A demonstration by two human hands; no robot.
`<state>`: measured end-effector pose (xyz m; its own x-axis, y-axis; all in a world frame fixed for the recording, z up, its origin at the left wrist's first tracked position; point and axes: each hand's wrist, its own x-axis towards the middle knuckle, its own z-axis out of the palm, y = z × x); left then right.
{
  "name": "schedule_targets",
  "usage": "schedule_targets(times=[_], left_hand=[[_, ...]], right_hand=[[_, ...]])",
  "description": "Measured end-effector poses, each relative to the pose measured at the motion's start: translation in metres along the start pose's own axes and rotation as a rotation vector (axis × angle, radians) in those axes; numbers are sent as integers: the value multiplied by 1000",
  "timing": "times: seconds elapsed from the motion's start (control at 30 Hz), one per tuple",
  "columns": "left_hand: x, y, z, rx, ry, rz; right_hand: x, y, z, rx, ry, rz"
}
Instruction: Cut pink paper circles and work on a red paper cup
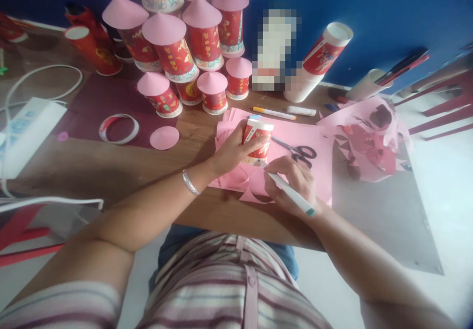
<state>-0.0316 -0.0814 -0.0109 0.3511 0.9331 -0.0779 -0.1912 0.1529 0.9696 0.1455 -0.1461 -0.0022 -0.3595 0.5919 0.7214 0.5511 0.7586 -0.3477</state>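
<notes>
A red paper cup [257, 134] with a white band is held in my left hand [234, 147], its fingers wrapped round the side. My right hand [290, 183] grips a white marker [293, 196] with a green end, its tip at the cup's lower band. Under both hands lie pink paper sheets [310, 144]. Just beyond my right hand, scissors [297, 150] with dark handles rest on the sheets. Cut pink pieces [254, 181] lie near the front of the stack. A yellow-capped marker [274, 113] and a white marker [301, 111] lie behind it.
Red cups with pink cone tops [164, 46] stand stacked at the back left. A tape roll [118, 128] and a pink paper disc [164, 138] lie left. A stack of cups [318, 63] leans at the back. Pink scraps [373, 142] pile up right. A power strip [33, 132] sits far left.
</notes>
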Motion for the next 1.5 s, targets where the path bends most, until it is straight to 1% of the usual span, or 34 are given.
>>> schedule_targets(times=[0.9, 1.2, 1.5], left_hand=[[0, 2, 1, 13, 2, 8], [1, -1, 1, 27, -6, 30], [0, -1, 1, 19, -20, 12]], right_hand=[[1, 0, -2, 11, -34, -3], [0, 0, -1, 15, -31, 7], [-1, 0, 0, 4, -13, 15]])
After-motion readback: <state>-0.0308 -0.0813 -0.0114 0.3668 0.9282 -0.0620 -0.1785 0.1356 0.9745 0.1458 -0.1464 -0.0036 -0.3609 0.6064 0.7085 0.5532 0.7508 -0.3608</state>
